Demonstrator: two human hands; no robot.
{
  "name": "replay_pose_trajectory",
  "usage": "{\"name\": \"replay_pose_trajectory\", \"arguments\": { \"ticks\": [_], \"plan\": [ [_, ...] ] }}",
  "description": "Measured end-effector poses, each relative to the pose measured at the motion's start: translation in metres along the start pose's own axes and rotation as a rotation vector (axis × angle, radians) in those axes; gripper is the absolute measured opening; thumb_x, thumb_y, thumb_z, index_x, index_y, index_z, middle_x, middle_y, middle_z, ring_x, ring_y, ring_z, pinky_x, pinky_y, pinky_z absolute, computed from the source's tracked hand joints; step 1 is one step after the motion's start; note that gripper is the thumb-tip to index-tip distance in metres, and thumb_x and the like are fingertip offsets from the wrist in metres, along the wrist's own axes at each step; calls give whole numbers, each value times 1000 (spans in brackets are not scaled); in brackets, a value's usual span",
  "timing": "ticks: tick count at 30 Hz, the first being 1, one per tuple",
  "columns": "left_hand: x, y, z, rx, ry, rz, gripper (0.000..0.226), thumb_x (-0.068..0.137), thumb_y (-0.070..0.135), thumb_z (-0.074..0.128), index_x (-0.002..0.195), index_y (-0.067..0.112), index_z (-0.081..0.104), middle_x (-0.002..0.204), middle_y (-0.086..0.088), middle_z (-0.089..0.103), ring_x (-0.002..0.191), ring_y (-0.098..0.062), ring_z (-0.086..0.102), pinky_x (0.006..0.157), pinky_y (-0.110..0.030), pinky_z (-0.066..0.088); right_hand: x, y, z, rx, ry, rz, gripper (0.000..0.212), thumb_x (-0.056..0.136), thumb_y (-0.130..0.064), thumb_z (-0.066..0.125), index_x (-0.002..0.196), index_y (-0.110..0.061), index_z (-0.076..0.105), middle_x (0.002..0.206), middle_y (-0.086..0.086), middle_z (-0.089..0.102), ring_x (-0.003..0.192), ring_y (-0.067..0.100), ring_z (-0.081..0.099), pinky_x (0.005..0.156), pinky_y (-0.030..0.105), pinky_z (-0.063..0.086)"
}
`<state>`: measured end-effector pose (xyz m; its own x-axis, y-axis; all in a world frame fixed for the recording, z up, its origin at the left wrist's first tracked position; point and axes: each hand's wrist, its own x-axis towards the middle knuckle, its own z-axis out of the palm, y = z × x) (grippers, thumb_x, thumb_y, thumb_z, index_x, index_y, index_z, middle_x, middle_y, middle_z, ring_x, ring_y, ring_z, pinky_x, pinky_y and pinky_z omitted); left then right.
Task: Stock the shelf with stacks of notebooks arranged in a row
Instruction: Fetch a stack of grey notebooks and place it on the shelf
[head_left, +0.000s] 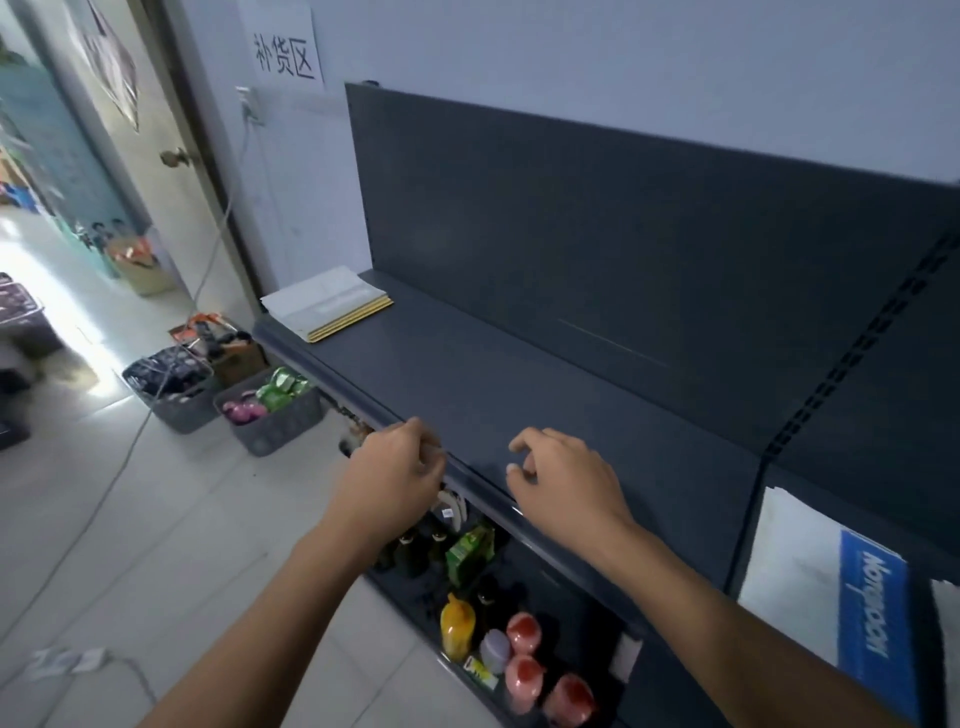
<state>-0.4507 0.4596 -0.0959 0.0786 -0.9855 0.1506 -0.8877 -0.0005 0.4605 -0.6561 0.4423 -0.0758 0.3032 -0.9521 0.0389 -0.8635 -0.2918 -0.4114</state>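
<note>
Notebooks (332, 306) lie in one low stack at the far left end of the shelf (519, 374); more notebooks (810, 582) lie on the next section to the right. The left hand (395, 467) is curled at the shelf's front lip; I cannot tell if it grips it. The right hand (566, 488) hovers loosely curled, holding nothing. On the floor, a grey basket (280, 426) holds green packets (283, 387). The lower shelf (556, 582) carries bottles (524, 631) and a green carton (470, 553).
</note>
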Motion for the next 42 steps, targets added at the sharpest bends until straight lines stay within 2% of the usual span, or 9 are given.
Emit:
{"name": "replay_pose_trajectory", "arguments": {
  "ticks": [3, 9, 13, 17, 22, 27, 33, 35, 42],
  "plan": [
    [16, -28, -11, 6, 30, -20, 15, 93, 35, 51, 96, 26, 63, 92, 9, 65, 81, -11, 62, 71, -35, 55, 36, -25, 13, 6, -27, -30, 29, 99, -35, 51, 125, -26, 60, 115, -11, 63, 99, 15, 61, 82, 34, 52],
    [63, -96, -47, 17, 48, -100, 16, 95, 34, 52, 103, 25, 63, 95, 9, 65, 81, -10, 63, 75, -37, 55, 128, -89, 51, 39, -50, -115, 26, 97, -35, 52, 120, -28, 62, 110, -11, 65, 96, 16, 63, 81, 34, 51],
    [98, -153, -73, 88, 53, -139, 19, 97, 38, 53, 109, 27, 63, 99, 11, 65, 82, -7, 62, 75, -33, 55, 190, -134, 76, 73, -97, -166, 25, 97, -36, 53, 119, -28, 61, 109, -9, 65, 98, 18, 64, 84, 39, 54],
    [132, -208, -90, 102, 68, -179, 21, 97, 40, 52, 110, 28, 62, 99, 12, 65, 83, -6, 60, 74, -32, 56, 240, -172, 100, 76, -131, -218, 24, 98, -35, 53, 118, -25, 62, 108, -7, 65, 93, 17, 64, 81, 38, 55],
    [153, -260, -103, 74, 74, -213, 20, 96, 40, 52, 109, 28, 62, 99, 12, 64, 82, -7, 60, 74, -34, 56, 284, -210, 123, 45, -171, -217, 26, 98, -35, 54, 121, -26, 61, 108, -8, 64, 94, 16, 62, 82, 37, 54],
    [183, -318, -119, 37, 67, -206, 22, 97, 39, 52, 111, 27, 64, 98, 12, 64, 83, -8, 62, 77, -34, 56, 325, -246, 147, 36, -143, -168, 25, 99, -35, 53, 121, -27, 61, 105, -12, 64, 89, 11, 61, 80, 34, 53],
    [225, -383, -139, 8, 26, -97, 18, 97, 37, 52, 109, 28, 63, 99, 12, 65, 80, -6, 59, 72, -30, 53, 359, -284, 174, 52, -83, 4, 25, 98, -32, 54, 119, -23, 62, 95, -11, 61, 89, 15, 61, 76, 34, 54],
    [240, -399, -144, -10, -5, -45, 18, 97, 36, 52, 108, 28, 63, 96, 13, 64, 79, -4, 60, 73, -32, 55, 363, -294, 179, 56, -54, 45, 26, 97, -31, 53, 121, -22, 61, 101, -8, 63, 90, 16, 60, 74, 32, 51],
    [303, -422, -145, -45, -79, 89, 13, 95, 36, 54, 101, 30, 64, 91, 14, 67, 77, -5, 63, 74, -35, 56, 386, -302, 192, 72, 14, 269, 26, 96, -35, 52, 119, -28, 61, 103, -11, 63, 94, 15, 61, 83, 37, 53]
  ]
}}
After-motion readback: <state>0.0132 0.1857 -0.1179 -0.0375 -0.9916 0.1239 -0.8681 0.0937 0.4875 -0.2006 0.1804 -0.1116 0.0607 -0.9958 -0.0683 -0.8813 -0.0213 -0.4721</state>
